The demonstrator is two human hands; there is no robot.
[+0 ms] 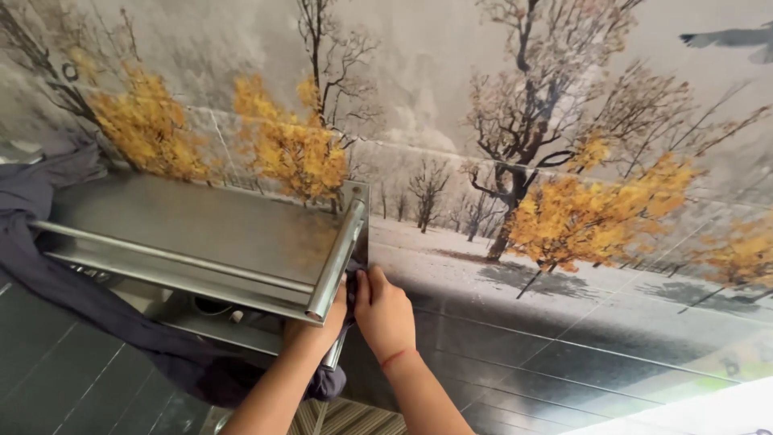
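Right hand (385, 312): fingers curled, pinching a dark cloth (352, 282) against the shelf's corner bracket, likely to reach the joint.
Left hand (320, 324): tucked under the rail (336, 259); grip hidden, so I cannot tell how open it is.
Shelf (193, 225): steel, 2 tiers, fixed to the wall.
Garment (48, 242): dark, draped off the shelf's left end.
Wall (564, 161): tiles printed with yellow trees.

Both forearms are showing bare, unsleeved, at lower centre; right hand (385, 312) is wearing a thin red thread at the wrist; left hand (322, 322) is wearing nothing.
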